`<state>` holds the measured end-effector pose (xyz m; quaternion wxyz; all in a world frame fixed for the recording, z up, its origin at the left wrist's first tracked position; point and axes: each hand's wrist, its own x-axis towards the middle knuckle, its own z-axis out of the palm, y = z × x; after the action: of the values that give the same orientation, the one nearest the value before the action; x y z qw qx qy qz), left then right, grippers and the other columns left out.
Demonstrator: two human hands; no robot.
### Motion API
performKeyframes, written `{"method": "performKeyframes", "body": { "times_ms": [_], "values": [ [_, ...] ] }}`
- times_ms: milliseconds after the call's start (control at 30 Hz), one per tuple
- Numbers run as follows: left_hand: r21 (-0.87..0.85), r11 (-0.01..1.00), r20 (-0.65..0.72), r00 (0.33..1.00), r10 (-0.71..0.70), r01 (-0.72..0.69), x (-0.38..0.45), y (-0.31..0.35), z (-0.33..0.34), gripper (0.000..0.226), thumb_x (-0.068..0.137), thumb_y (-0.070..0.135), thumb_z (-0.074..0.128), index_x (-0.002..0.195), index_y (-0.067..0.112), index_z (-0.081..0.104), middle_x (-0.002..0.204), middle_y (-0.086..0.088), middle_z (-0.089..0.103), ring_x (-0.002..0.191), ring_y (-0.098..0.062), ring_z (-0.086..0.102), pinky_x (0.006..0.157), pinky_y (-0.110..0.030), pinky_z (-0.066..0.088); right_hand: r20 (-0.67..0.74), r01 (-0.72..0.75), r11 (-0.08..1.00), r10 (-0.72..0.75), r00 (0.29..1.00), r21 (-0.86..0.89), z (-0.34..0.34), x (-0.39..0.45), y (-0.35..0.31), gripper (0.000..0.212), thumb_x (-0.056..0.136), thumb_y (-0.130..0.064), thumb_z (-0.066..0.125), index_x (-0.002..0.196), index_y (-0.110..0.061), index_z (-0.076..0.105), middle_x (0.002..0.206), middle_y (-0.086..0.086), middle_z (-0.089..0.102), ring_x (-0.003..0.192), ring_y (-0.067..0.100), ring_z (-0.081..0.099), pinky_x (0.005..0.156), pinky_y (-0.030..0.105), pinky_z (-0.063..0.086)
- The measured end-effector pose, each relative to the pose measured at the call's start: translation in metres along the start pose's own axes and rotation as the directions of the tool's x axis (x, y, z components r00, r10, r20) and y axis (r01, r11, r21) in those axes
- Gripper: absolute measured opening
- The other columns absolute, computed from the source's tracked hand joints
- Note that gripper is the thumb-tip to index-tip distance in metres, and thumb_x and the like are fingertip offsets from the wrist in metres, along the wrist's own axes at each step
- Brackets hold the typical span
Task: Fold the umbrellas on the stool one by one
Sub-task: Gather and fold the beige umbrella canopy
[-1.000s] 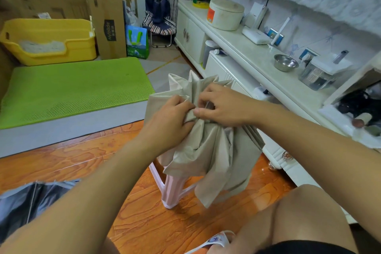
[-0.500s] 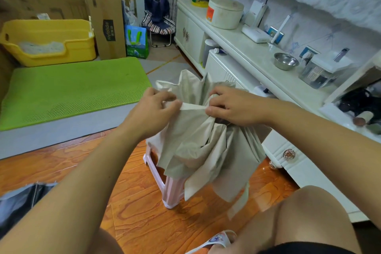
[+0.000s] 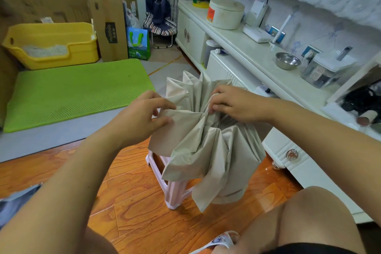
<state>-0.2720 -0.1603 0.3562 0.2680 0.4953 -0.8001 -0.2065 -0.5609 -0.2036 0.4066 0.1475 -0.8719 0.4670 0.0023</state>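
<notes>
A beige umbrella [image 3: 210,150] hangs collapsed over a pink plastic stool [image 3: 165,183], its fabric bunched in loose pleats. My left hand [image 3: 142,117] pinches a flap of the canopy between thumb and fingers and holds it out to the left. My right hand [image 3: 233,103] grips the gathered fabric near the umbrella's centre, fingers curled into the folds. A dark grey umbrella [image 3: 16,202] lies on the floor at the lower left edge, mostly out of view.
A white cabinet [image 3: 247,55] with a steel bowl [image 3: 287,61] runs along the right. A green mat [image 3: 72,93], a yellow tray [image 3: 51,45] and cardboard boxes [image 3: 109,20] stand at the back left. My bare knee [image 3: 317,216] is at the lower right on the wood floor.
My left hand has drawn away from the right, pulling one flap of beige fabric out to the left. My right hand has stayed on the bunched centre.
</notes>
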Motion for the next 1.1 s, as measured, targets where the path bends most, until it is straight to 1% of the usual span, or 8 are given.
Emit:
{"method": "performKeyframes", "body": {
  "times_ms": [133, 300, 367, 533, 733, 900, 1000, 1100],
  "values": [
    [0.077, 0.997, 0.008, 1.000, 0.003, -0.003, -0.003, -0.004, -0.004, 0.021, 0.095, 0.033, 0.069, 0.115, 0.035, 0.072, 0.095, 0.014, 0.050, 0.080, -0.006, 0.058, 0.073, -0.030, 0.040, 0.005, 0.006, 1.000, -0.006, 1.000, 0.024, 0.001, 0.000, -0.003, 0.025, 0.104, -0.022, 0.053, 0.106, -0.034, 0.075, 0.110, -0.008, 0.051, 0.102, 0.013, 0.056, 0.096, 0.040, 0.046],
    [0.077, 0.997, 0.059, 0.998, -0.007, 0.003, -0.005, -0.004, -0.001, 0.024, 0.095, 0.034, 0.067, 0.120, 0.035, 0.070, 0.099, 0.005, 0.050, 0.085, -0.014, 0.054, 0.076, -0.030, 0.038, -0.012, 0.020, 1.000, -0.020, 1.000, 0.013, 0.003, 0.001, -0.009, 0.028, 0.105, -0.026, 0.051, 0.124, -0.038, 0.067, 0.106, -0.011, 0.048, 0.099, 0.012, 0.053, 0.091, 0.035, 0.046],
    [0.163, 0.987, 0.089, 0.996, -0.014, 0.000, -0.006, -0.005, -0.003, 0.018, 0.096, 0.035, 0.065, 0.111, 0.030, 0.072, 0.099, 0.004, 0.049, 0.086, -0.016, 0.051, 0.073, -0.030, 0.034, -0.013, 0.040, 0.999, -0.040, 0.999, 0.000, 0.002, 0.002, -0.012, 0.030, 0.105, -0.022, 0.051, 0.130, -0.033, 0.062, 0.108, -0.014, 0.046, 0.100, 0.009, 0.050, 0.089, 0.030, 0.042],
    [0.190, 0.982, 0.123, 0.992, -0.021, -0.003, -0.011, -0.002, -0.011, 0.022, 0.095, 0.037, 0.065, 0.077, 0.024, 0.069, 0.091, 0.006, 0.052, 0.078, -0.006, 0.051, 0.068, -0.032, 0.035, 0.009, 0.011, 1.000, -0.010, 1.000, -0.017, -0.003, 0.002, -0.010, 0.021, 0.104, -0.017, 0.053, 0.118, -0.024, 0.068, 0.112, -0.003, 0.051, 0.101, 0.016, 0.053, 0.092, 0.039, 0.044],
    [0.227, 0.973, 0.080, 0.997, 0.010, -0.028, -0.019, 0.005, -0.021, 0.007, 0.092, 0.037, 0.070, 0.091, 0.033, 0.075, 0.086, 0.017, 0.057, 0.080, -0.013, 0.056, 0.070, -0.033, 0.047, -0.015, 0.012, 0.999, -0.012, 1.000, -0.030, -0.005, 0.001, -0.008, 0.020, 0.104, -0.015, 0.053, 0.115, -0.022, 0.068, 0.110, -0.009, 0.049, 0.101, 0.009, 0.048, 0.095, 0.034, 0.042],
    [0.203, 0.979, 0.008, 0.999, -0.034, 0.031, -0.018, 0.011, -0.022, 0.008, 0.094, 0.030, 0.070, 0.095, 0.026, 0.076, 0.091, 0.009, 0.071, 0.072, -0.008, 0.054, 0.067, -0.028, 0.044, -0.028, 0.027, 0.999, -0.028, 0.999, -0.037, -0.004, 0.004, -0.006, 0.019, 0.103, -0.016, 0.053, 0.115, -0.022, 0.068, 0.109, -0.009, 0.051, 0.103, 0.008, 0.049, 0.096, 0.033, 0.042],
    [0.169, 0.983, 0.003, 0.998, -0.069, 0.067, -0.018, 0.012, -0.020, 0.004, 0.090, 0.025, 0.075, 0.086, 0.023, 0.075, 0.084, 0.007, 0.071, 0.069, -0.009, 0.055, 0.060, -0.010, 0.037, -0.043, 0.031, 0.999, -0.033, 0.999, -0.035, -0.004, 0.005, -0.007, 0.019, 0.103, -0.014, 0.054, 0.113, -0.021, 0.068, 0.108, -0.008, 0.051, 0.103, 0.009, 0.049, 0.096, 0.034, 0.042],
    [0.170, 0.985, -0.028, 0.999, -0.034, 0.039, -0.018, 0.014, -0.019, 0.009, 0.086, 0.018, 0.075, 0.078, 0.019, 0.070, 0.076, 0.006, 0.068, 0.062, -0.003, 0.052, 0.061, -0.026, 0.044, -0.048, 0.022, 0.999, -0.023, 0.999, -0.031, -0.004, 0.006, -0.006, 0.019, 0.103, -0.014, 0.054, 0.114, -0.022, 0.067, 0.110, -0.007, 0.052, 0.103, 0.009, 0.049, 0.096, 0.034, 0.042]
  ]
}}
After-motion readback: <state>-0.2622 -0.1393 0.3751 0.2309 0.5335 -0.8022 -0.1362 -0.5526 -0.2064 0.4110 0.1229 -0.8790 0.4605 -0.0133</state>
